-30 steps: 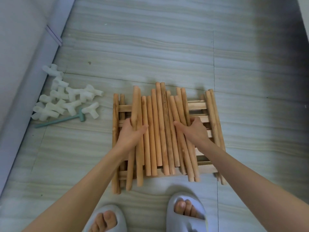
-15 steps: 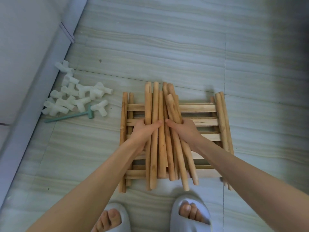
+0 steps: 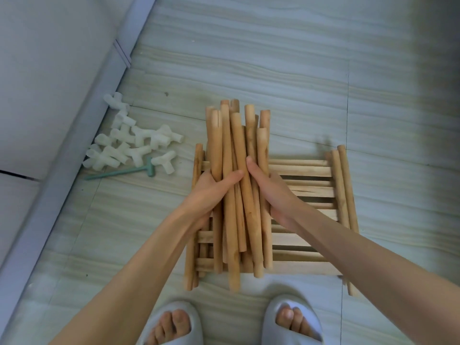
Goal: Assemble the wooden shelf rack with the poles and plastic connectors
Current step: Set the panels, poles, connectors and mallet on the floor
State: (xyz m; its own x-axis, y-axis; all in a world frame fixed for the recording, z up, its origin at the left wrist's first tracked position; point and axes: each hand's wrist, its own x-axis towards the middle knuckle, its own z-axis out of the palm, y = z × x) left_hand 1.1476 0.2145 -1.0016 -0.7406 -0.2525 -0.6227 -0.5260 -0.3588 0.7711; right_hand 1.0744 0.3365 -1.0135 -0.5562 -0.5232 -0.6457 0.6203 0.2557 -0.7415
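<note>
Head view: the left hand (image 3: pixel 211 188) and right hand (image 3: pixel 271 192) each curl their grip round a bundle of wooden poles (image 3: pixel 236 170), above slatted shelf panels (image 3: pixel 306 185) on the floor (image 3: pixel 273 58). White plastic connectors (image 3: pixel 132 145) lie by the floor's left edge.

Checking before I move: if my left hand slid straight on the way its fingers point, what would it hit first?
Your left hand points right across the pole bundle, so it would probably meet your right hand gripping the other side first; their fingertips are already close.
</note>
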